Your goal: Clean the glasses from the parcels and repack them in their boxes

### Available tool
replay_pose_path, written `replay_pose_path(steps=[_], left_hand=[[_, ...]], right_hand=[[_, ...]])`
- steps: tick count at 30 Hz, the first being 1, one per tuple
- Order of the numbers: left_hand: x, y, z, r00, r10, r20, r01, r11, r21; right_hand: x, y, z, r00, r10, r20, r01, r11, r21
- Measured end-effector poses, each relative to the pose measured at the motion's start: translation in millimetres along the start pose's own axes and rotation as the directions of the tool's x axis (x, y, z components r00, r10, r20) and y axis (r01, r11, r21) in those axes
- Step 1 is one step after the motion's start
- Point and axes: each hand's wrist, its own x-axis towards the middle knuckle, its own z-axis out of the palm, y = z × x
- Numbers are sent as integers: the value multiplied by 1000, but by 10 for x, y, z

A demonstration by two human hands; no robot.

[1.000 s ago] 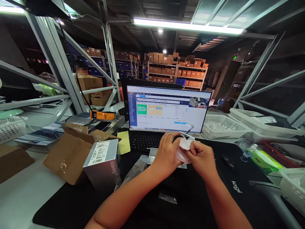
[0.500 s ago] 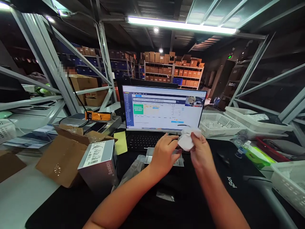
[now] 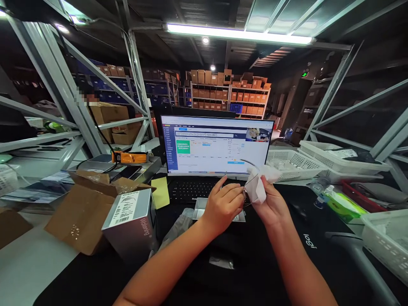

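My right hand [image 3: 274,209] is closed on a crumpled white wiping cloth [image 3: 256,191] in front of the monitor. A pair of thin-framed glasses [image 3: 249,162] shows at the cloth, its dark curved temple standing out above; the cloth and fingers hide much of it. From the other side, the fingers of my left hand [image 3: 223,206] are curled and pinch the glasses' near edge. Under my left hand lies a shallow open grey box [image 3: 199,205], partly covered. A small clear plastic packet [image 3: 221,262] rests on the black desk mat [image 3: 255,272].
At left stand a silver Wakening box [image 3: 130,231] and an opened cardboard box [image 3: 83,212]. The monitor [image 3: 213,144] and keyboard [image 3: 188,190] are ahead. White baskets [image 3: 296,165], a mouse [image 3: 298,210] and a small bottle [image 3: 323,197] are on the right.
The cloth and my right hand have turned, so more of the dark temple and thin rim shows. My left fingers have closed in on the glasses. The view has shifted slightly.
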Motion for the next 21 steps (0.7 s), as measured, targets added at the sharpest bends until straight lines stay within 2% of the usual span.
replay_pose_path(steps=[3, 6, 10, 12, 14, 19, 21], left_hand=[[-20, 37, 35, 999, -46, 5, 46, 997, 56], [-33, 51, 30, 994, -101, -49, 105, 991, 86], [-53, 5, 7, 979, -158, -126, 170, 982, 87], [-60, -27, 13, 978, -166, -129, 178, 980, 87], [-56, -41, 29, 979, -153, -138, 165, 983, 79], [-30, 21, 59, 995, -28, -96, 33, 998, 60], [-31, 44, 57, 996, -25, -83, 30, 998, 57]], right_hand=[[6, 33, 41, 993, -45, -106, 52, 997, 65], [-151, 240, 164, 969, -159, -187, 176, 981, 77], [-380, 576, 273, 966, -223, -128, 223, 975, -16], [-394, 629, 274, 969, -218, -115, 218, 976, -16], [-322, 556, 243, 973, -203, -110, 204, 979, -4], [-46, 138, 115, 990, -61, -124, 75, 991, 113], [-32, 90, 109, 984, -82, -156, 101, 987, 123]])
